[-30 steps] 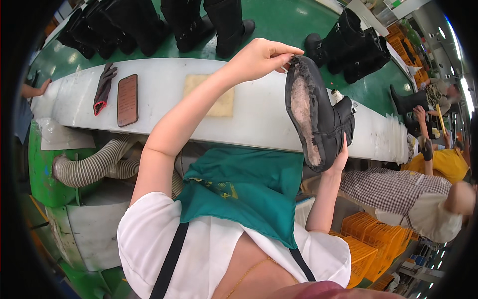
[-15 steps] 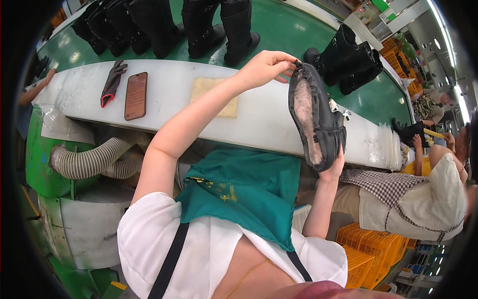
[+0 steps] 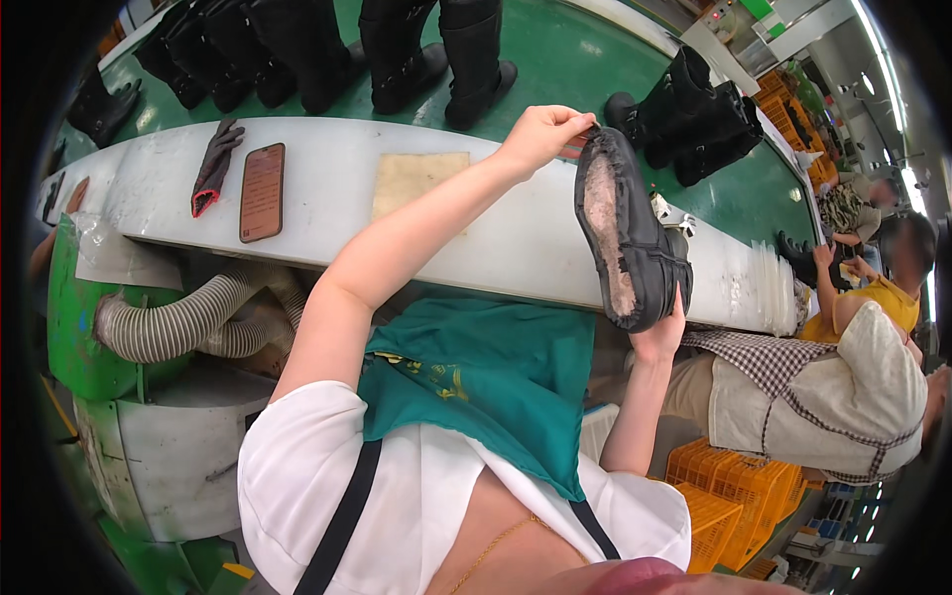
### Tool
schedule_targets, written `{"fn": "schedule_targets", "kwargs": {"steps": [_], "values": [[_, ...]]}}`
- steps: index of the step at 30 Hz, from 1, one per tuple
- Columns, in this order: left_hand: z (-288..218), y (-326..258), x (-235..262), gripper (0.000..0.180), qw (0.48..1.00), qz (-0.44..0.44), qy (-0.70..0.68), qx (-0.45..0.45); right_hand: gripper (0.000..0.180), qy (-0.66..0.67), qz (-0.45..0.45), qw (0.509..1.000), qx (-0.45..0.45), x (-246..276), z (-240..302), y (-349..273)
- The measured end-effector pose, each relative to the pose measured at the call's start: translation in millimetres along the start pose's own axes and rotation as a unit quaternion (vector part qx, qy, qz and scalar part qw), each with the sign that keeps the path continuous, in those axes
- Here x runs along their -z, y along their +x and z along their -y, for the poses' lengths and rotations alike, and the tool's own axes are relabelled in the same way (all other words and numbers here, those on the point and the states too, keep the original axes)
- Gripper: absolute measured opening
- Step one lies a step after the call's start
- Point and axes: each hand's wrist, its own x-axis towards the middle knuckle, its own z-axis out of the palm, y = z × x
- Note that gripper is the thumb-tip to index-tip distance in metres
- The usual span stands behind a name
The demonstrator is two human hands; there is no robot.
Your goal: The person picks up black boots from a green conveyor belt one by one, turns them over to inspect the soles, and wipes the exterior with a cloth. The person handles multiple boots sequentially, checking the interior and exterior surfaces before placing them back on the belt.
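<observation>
Your left hand (image 3: 545, 136): fingers pinching a black leather boot (image 3: 635, 235), far edge. Right hand (image 3: 661, 332): fingers clasping its near end.

You're working in bright, fairly even light, with glaring white ceiling tubes (image 3: 895, 94) at the upper right. Your green work surface (image 3: 565, 61) throws back soft pale glints, while dimness gathers beneath your white bench (image 3: 327, 193). The boot in front of you (image 3: 631, 233) looks reasonably sharp; the far right background is softer. Your fisheye bows the bench's straight edges, and black swallows the corners.
</observation>
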Motion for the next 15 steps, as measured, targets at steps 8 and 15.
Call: {"fn": "schedule_targets", "kwargs": {"steps": [8, 15], "values": [[-18.0, -11.0, -4.0, 0.031, 0.999, 0.033, -0.01, -0.003, 0.048, -0.041, -0.057, 0.997, 0.03, 0.8, 1.2, -2.8], [-50.5, -36.6, -24.3, 0.029, 0.995, 0.098, -0.001, -0.033, 0.046, -0.059, 0.051, 0.995, 0.062, 21.5, 7.8, -10.0]]}}
